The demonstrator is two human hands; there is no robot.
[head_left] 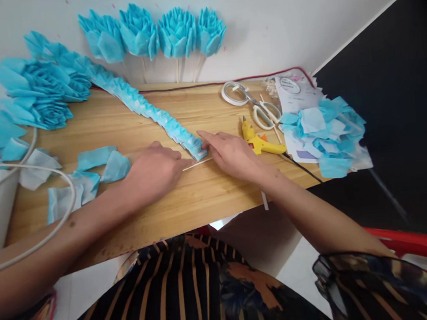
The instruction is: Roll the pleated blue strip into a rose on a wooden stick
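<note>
A long, pleated light-blue fabric strip runs diagonally over the wooden table, its near end lying between my two hands. My right hand is closed at that end, index finger along its edge and the thumb tucked beside it. My left hand is curled, with one fingertip reaching to the strip's near end. A thin pale stick spans the gap between my hands, just below the strip; its ends are hidden at the fingers. Close to my right hand rests a yellow glue gun.
Several blue fabric flowers on sticks stand against the wall. More flowers lie at left. Fabric pieces lie near my left hand, others in a pile at right. Scissors, a tape roll and a white cable are around.
</note>
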